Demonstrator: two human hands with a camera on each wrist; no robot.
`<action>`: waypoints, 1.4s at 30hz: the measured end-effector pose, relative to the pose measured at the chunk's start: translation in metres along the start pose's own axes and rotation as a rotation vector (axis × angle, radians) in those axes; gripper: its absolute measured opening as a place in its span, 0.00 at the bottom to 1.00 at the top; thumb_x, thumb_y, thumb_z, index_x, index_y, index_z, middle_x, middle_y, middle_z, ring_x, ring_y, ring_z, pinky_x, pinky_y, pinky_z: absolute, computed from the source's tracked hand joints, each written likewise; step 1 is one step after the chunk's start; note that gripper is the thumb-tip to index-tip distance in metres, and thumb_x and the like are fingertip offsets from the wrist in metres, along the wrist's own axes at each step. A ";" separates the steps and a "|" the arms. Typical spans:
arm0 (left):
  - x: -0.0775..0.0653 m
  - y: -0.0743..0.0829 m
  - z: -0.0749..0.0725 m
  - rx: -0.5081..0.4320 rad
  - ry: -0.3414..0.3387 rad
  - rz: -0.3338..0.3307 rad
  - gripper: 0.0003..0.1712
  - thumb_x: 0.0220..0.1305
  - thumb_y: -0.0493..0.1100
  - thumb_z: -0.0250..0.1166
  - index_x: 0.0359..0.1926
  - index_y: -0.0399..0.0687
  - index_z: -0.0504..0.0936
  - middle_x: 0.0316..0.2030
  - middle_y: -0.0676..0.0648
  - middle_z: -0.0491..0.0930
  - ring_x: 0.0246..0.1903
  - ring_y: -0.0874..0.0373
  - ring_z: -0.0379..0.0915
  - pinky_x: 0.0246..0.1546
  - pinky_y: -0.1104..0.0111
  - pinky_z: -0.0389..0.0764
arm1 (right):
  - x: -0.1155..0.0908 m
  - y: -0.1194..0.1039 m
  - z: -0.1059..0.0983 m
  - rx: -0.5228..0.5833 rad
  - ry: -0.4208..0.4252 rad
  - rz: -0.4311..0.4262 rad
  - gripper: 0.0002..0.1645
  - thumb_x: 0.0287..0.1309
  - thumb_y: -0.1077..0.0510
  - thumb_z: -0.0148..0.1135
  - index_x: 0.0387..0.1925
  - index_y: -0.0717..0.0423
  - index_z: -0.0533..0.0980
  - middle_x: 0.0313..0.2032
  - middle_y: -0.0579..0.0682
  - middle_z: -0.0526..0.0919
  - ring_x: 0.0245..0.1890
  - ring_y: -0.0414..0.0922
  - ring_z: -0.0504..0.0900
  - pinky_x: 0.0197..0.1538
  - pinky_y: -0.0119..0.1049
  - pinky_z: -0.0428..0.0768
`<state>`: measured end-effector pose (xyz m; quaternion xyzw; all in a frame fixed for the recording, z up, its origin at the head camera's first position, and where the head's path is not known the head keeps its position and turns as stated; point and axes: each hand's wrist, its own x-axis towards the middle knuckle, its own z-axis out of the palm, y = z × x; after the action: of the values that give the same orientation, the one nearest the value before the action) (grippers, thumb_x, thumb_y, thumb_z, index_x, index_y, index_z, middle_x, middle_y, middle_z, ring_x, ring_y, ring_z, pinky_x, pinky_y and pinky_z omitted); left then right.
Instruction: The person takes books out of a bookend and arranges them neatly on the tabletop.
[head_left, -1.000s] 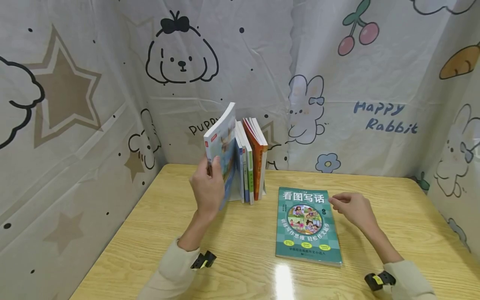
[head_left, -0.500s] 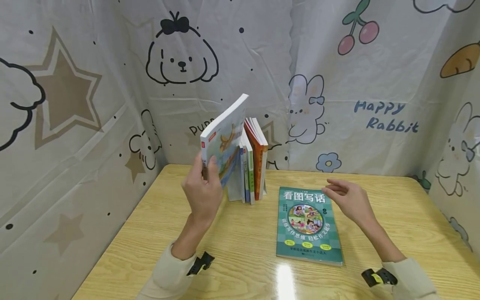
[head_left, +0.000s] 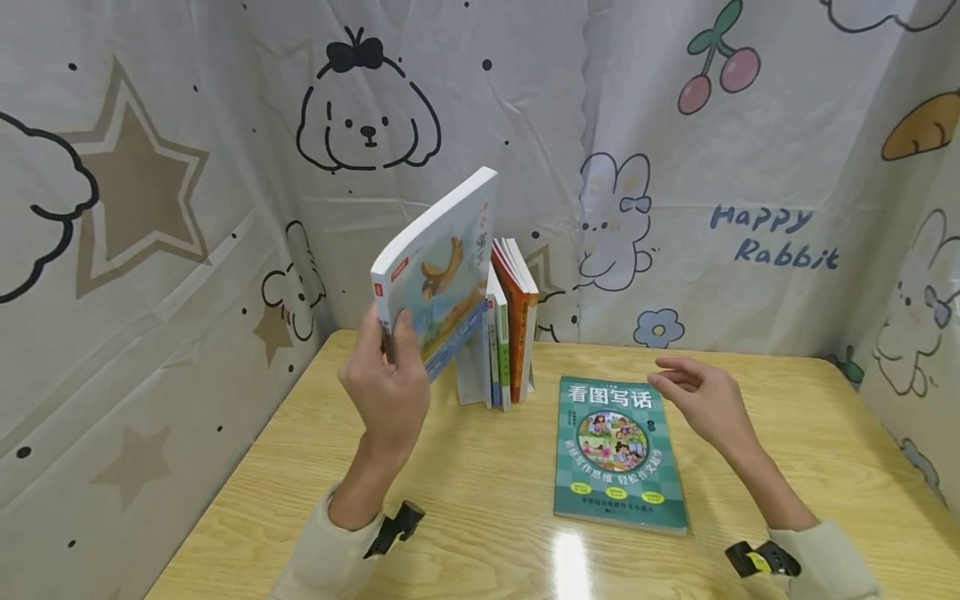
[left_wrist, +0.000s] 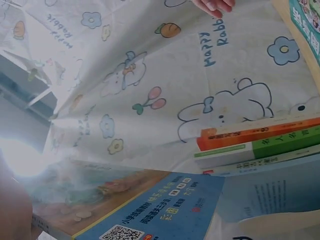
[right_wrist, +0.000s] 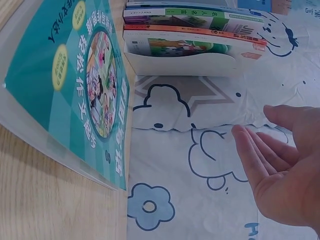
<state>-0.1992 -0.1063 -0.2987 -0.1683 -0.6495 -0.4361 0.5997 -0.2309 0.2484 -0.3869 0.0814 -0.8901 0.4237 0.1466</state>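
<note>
My left hand [head_left: 386, 387] grips a light-blue paperback book [head_left: 442, 267] by its spine edge, thumb on the front cover. The book is tilted and held up above the table, in front of the row of standing books. In the left wrist view the lower cover of this book [left_wrist: 165, 210] shows a blue band and a QR code. My right hand [head_left: 701, 404] hovers over the top right corner of a green book [head_left: 618, 454] lying flat, cover up. Its fingers are loosely bent with nothing between them, as the right wrist view of the hand [right_wrist: 285, 165] also shows.
Several books, among them an orange one [head_left: 519, 333] and a green-spined one [head_left: 503, 358], stand upright in a white bookend [head_left: 472, 379] at the back of the wooden table [head_left: 480, 500]. A patterned curtain [head_left: 495, 108] hangs behind and along both sides.
My left hand has drawn the light-blue book up, left and away from the standing row, turning its cover more into view. My right hand has lifted slightly off the green book's edge.
</note>
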 end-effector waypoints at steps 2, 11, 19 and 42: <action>0.002 0.005 -0.001 -0.010 -0.011 0.007 0.13 0.68 0.30 0.59 0.51 0.26 0.80 0.28 0.36 0.83 0.17 0.55 0.66 0.19 0.73 0.64 | -0.001 0.001 0.000 -0.001 0.003 -0.004 0.27 0.68 0.49 0.64 0.58 0.66 0.77 0.44 0.62 0.86 0.44 0.56 0.86 0.38 0.21 0.78; -0.001 0.022 -0.005 -0.035 -0.164 -0.033 0.14 0.68 0.29 0.61 0.52 0.27 0.79 0.34 0.36 0.85 0.19 0.55 0.76 0.17 0.72 0.72 | -0.002 -0.005 0.004 0.102 -0.012 -0.061 0.24 0.67 0.53 0.64 0.57 0.65 0.78 0.47 0.61 0.85 0.42 0.39 0.86 0.42 0.20 0.79; -0.018 0.020 0.001 -0.187 -0.323 -0.148 0.12 0.68 0.27 0.60 0.52 0.28 0.80 0.30 0.37 0.85 0.19 0.55 0.78 0.16 0.71 0.77 | 0.000 -0.025 0.012 0.356 -0.098 -0.184 0.20 0.69 0.62 0.61 0.59 0.68 0.76 0.51 0.64 0.83 0.46 0.33 0.83 0.47 0.27 0.82; -0.038 0.014 0.030 -0.445 -0.609 -0.389 0.12 0.74 0.35 0.57 0.51 0.30 0.79 0.35 0.38 0.85 0.26 0.52 0.81 0.20 0.66 0.82 | -0.003 -0.040 0.020 0.448 -0.125 -0.236 0.18 0.69 0.66 0.60 0.58 0.68 0.77 0.47 0.56 0.86 0.43 0.41 0.85 0.45 0.32 0.84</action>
<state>-0.1995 -0.0634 -0.3255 -0.2889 -0.7067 -0.6012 0.2361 -0.2210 0.2080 -0.3710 0.2412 -0.7657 0.5844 0.1181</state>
